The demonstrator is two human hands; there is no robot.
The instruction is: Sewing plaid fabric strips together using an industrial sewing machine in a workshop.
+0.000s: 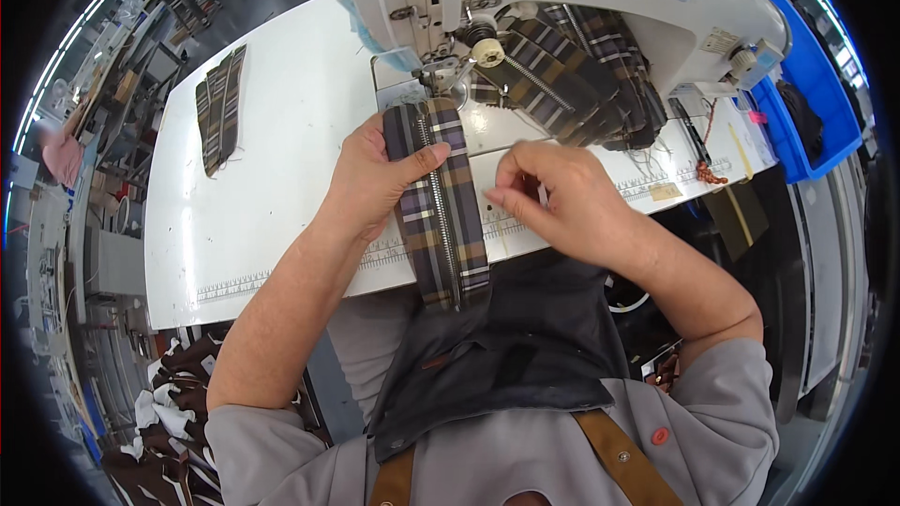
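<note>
My left hand (389,173) grips a long plaid fabric strip with a metal zipper (459,244), its thumb across the upper part. The strip hangs over the table's front edge, with its top just below the sewing machine's needle area (436,80). My right hand (534,192) is just right of the strip, fingers loosely curled but apart, with nothing visible in them. More plaid pieces with zippers (562,75) are heaped under the machine's arm. Another plaid piece (218,108) lies on the white table (253,206) at the left.
A blue bin (825,150) holding dark items stands at the right. Dark scissors (689,131) and a red-brown cord (708,173) lie on the table's right part. Brown and white fabric (169,412) is piled at lower left. A person in pink (61,155) is at the far left.
</note>
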